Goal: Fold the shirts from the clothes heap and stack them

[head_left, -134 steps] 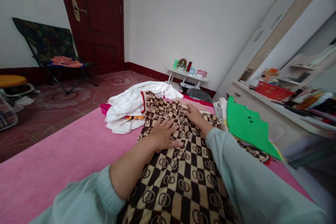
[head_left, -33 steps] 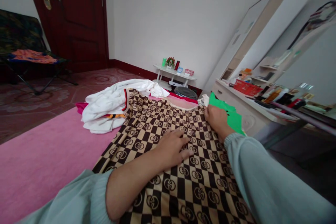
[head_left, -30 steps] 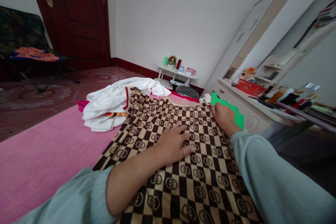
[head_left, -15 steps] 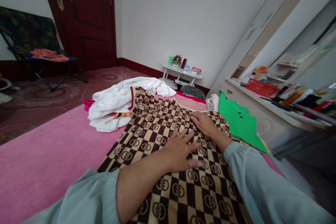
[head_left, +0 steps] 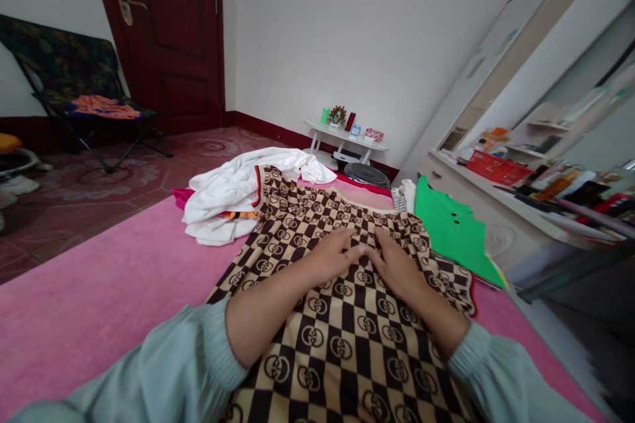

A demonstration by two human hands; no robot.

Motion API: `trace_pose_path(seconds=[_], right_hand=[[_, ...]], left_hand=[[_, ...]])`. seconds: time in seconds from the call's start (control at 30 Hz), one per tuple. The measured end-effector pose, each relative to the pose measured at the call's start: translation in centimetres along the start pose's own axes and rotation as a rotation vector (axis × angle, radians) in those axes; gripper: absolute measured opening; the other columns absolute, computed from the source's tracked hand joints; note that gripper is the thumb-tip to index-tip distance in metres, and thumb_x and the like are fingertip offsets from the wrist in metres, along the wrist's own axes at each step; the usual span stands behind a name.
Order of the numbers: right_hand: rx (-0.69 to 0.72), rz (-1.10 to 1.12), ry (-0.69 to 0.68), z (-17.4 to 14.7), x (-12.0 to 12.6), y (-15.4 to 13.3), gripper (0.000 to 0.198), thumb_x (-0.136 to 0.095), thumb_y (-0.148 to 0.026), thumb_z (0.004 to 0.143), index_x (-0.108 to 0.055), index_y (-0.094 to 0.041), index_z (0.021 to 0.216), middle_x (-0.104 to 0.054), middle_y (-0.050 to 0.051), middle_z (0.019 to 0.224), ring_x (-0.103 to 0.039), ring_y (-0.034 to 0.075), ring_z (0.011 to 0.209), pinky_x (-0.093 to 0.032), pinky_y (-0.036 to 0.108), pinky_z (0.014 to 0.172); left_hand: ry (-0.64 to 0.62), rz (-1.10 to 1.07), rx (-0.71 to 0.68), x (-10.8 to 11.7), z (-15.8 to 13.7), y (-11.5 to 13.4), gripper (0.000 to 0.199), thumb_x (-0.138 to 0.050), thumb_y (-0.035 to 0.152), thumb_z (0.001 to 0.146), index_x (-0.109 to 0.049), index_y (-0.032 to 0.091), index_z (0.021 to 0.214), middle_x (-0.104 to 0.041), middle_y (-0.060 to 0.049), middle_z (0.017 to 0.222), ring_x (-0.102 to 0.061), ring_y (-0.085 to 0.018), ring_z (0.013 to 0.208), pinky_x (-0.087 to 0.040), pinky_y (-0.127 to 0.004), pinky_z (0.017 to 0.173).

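A short-sleeved shirt (head_left: 317,337) with a brown and beige check and ring-like prints lies spread out before me. Its neckline points away, and the sleeve ends have red and black trim. My left hand (head_left: 333,256) rests on the upper middle of the cloth, fingers stretched forward and thumb apart. Beside it, my right hand (head_left: 397,268) also lies on the fabric with its fingers extended. The two thumb tips come close together; whether they touch I cannot tell. Neither hand appears to grip any cloth.
Crumpled white clothing (head_left: 223,195) lies left of the shirt on a pink bedcover (head_left: 124,284). Green folded clothing (head_left: 446,225) sits to the right. Beyond are a low white table (head_left: 342,135), a camouflage folding chair (head_left: 64,73) and a cluttered dresser (head_left: 520,211).
My left hand has moved forward and its fingers have drawn closer together. My right hand has shifted slightly back toward me. The shirt's right sleeve now shows more fully, lying spread outward.
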State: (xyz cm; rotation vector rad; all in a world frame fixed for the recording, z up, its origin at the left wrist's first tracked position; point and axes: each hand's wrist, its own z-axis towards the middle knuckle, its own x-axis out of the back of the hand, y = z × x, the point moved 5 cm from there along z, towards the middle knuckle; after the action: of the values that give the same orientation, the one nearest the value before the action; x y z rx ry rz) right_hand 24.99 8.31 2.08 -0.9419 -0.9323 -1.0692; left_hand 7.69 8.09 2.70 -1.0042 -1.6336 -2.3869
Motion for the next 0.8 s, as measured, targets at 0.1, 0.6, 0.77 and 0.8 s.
trace_pose_path(seconds=[0.1, 0.6, 0.77, 0.8], right_hand=[[-0.154, 0.09, 0.059, -2.1, -0.4, 2.3, 0.06, -0.037, -0.046, 0.092, -0.04, -0.007, 0.137, -0.045, 0.022, 0.141, -0.042, 0.031, 0.131, -0.033, 0.049, 0.108], [-0.206, 0.136, 0.395, -3.9, 3.7, 1.5, 0.031, -0.039, -0.038, 0.095, -0.062, -0.022, 0.081, -0.065, 0.004, 0.082, -0.059, 0.019, 0.075, -0.041, 0.029, 0.069], [-0.219, 0.157, 0.338, -3.6, 3.1, 2.0, 0.039, -0.032, -0.04, 0.096, -0.062, -0.022, 0.079, -0.066, 0.005, 0.081, -0.059, 0.02, 0.076, -0.042, 0.029, 0.07], [-0.184, 0.171, 0.313, -3.3, 2.8, 2.1, 0.038, -0.032, -0.039, 0.096, -0.063, -0.021, 0.083, -0.067, 0.006, 0.086, -0.06, 0.02, 0.082, -0.043, 0.03, 0.075]], left_hand=[[0.006, 0.003, 0.098, 0.4, 0.9, -1.9, 0.057, -0.047, 0.046, 0.088, -0.045, 0.019, 0.139, -0.047, -0.009, 0.143, -0.049, -0.024, 0.127, -0.04, -0.038, 0.105], [-0.134, 0.664, -0.004, 3.1, 10.6, -5.1, 0.051, -0.029, 0.041, 0.097, -0.041, 0.014, 0.139, -0.042, -0.012, 0.146, -0.035, -0.024, 0.136, -0.027, -0.036, 0.11], [-0.149, 0.73, 0.096, 3.5, 13.3, -7.6, 0.053, -0.026, 0.046, 0.097, -0.045, 0.012, 0.132, -0.042, -0.017, 0.144, -0.033, -0.029, 0.135, -0.025, -0.045, 0.11], [-0.149, 0.74, 0.104, 3.6, 13.6, -7.7, 0.052, -0.027, 0.046, 0.097, -0.045, 0.013, 0.132, -0.042, -0.016, 0.144, -0.032, -0.029, 0.136, -0.025, -0.046, 0.11]])
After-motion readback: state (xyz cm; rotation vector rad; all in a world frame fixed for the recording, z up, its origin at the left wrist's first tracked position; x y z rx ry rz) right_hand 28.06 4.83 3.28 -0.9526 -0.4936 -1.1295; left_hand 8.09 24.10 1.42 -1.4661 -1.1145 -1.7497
